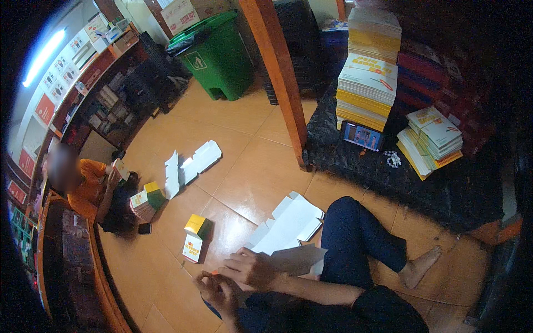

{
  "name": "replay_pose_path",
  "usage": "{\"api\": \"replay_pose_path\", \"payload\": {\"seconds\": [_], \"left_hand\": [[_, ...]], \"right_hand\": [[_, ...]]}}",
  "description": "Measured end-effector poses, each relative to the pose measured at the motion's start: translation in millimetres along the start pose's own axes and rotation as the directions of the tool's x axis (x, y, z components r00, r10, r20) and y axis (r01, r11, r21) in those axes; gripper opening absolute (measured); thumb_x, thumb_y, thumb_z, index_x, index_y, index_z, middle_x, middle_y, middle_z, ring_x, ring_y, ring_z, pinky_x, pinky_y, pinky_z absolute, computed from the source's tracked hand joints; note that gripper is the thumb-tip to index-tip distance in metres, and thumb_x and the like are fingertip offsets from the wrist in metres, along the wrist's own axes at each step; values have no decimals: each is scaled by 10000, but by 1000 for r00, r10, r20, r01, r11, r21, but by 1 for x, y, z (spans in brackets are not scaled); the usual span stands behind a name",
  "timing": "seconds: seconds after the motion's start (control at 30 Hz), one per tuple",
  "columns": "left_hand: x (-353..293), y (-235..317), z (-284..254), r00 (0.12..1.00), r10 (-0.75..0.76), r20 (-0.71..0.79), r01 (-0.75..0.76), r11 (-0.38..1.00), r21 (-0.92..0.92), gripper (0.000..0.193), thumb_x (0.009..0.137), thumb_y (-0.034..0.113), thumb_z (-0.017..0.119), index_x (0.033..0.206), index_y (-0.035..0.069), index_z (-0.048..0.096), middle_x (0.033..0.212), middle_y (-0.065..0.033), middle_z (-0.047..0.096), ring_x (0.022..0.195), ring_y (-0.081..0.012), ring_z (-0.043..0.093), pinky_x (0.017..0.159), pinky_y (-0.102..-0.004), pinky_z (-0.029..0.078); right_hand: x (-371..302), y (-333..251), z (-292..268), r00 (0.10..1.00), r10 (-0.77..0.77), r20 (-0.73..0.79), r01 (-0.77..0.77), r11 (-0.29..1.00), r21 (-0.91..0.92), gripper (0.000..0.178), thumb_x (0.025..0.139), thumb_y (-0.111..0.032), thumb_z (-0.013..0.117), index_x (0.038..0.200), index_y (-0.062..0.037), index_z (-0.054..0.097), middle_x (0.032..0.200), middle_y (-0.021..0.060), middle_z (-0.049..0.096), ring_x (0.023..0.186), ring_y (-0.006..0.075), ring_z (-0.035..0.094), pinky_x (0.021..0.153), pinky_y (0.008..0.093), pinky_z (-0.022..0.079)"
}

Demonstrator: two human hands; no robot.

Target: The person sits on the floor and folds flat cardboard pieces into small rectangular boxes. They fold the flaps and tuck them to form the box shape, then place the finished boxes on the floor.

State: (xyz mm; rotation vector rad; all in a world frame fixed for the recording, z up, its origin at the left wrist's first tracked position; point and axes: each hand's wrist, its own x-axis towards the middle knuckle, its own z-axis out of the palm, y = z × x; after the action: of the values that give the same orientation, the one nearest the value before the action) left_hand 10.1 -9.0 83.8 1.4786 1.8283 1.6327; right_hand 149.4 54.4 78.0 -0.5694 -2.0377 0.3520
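Carton (302, 261): plain, greyish face, perhaps partly folded.

Orange and yellow lettering on packaging, with signs around the room.

Bold lettering marks the white-and-yellow box (192, 247), the tall stack (368, 71) and the smaller stack (436, 123); the green bin (222, 66) bears a white framed pictogram, the carton (180, 16) red print, and the red wall posters (45, 109) pale writing too small to make out.
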Motion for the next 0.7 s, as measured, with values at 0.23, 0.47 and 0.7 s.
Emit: {"api": "replay_pose_path", "payload": {"seconds": [0.23,0.47,0.7], "left_hand": [[-17,41,14,839,539,73,-447,605,660,391,926,221,672,1219,4,532,1004,-130,564,938,-258,518,856,-369,431],[-11,60,37,990,46,-134,-65,988,-140,496,1003,372,623,1274,-34,537,1193,-161,607,1100,-253,585,993,-401,466],[-3,42,18,977,-45,-207,-32,935,-352,246,994,147,638,1155,-19,555,1090,-130,626,987,-210,607,884,-328,514]], "right_hand": [[-4,-2,-28,894,210,-395,-292,943,-158,376,781,-141,717,1152,-80,700,914,25,655,833,196,650,785,408,466],[-4,-18,-10,885,135,-447,-132,991,37,383,825,-199,714,1176,-46,707,974,51,689,816,230,676,798,370,522],[-4,-20,-5,950,75,-302,-31,989,148,418,852,-163,688,1256,-63,649,1013,92,632,951,264,633,856,399,504]]}}
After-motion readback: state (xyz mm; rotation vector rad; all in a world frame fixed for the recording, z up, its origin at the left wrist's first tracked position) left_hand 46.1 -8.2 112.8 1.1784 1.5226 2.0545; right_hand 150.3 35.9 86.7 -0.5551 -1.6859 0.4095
